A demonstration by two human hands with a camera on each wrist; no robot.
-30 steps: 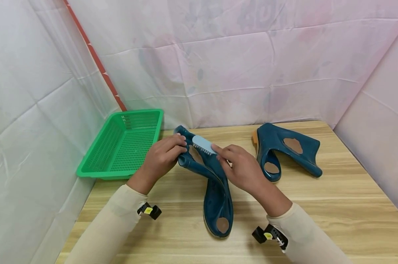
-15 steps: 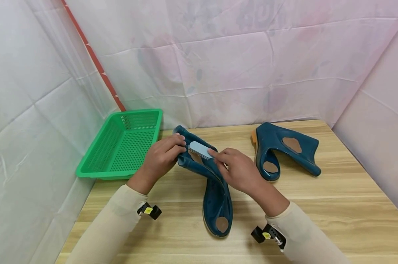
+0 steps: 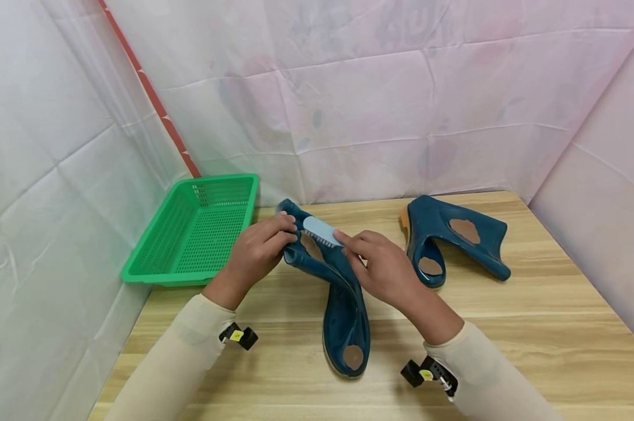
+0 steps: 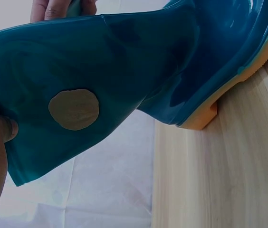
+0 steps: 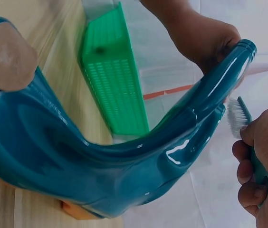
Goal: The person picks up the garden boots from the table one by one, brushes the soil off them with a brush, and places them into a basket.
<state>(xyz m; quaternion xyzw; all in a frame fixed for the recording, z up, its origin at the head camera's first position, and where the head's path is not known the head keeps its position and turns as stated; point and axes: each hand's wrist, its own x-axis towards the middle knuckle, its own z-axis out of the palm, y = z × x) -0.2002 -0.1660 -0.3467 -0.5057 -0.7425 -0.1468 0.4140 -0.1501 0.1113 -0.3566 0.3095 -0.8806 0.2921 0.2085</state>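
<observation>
The left hand (image 3: 259, 245) grips the top of a blue boot (image 3: 343, 286) on the counter (image 3: 548, 327); the right hand (image 3: 382, 266) grasps a brush (image 3: 319, 228) (bristles facing the boot). A second boot (image 3: 437, 221) lies rightward, a green basket (image 3: 175, 279) leftward.

Spread across the lower half of the frame, I see a desk (image 3: 558, 327) with pale, streaky wood grain. A green basket (image 3: 211, 237) sits at its upper left corner, the rim reaching past the desk's left edge. At centre, one blue boot (image 3: 343, 280) rests on its sole, toe towards the bottom. Right of centre, a second boot (image 3: 437, 219) lies on its side, orange heel facing left.
</observation>
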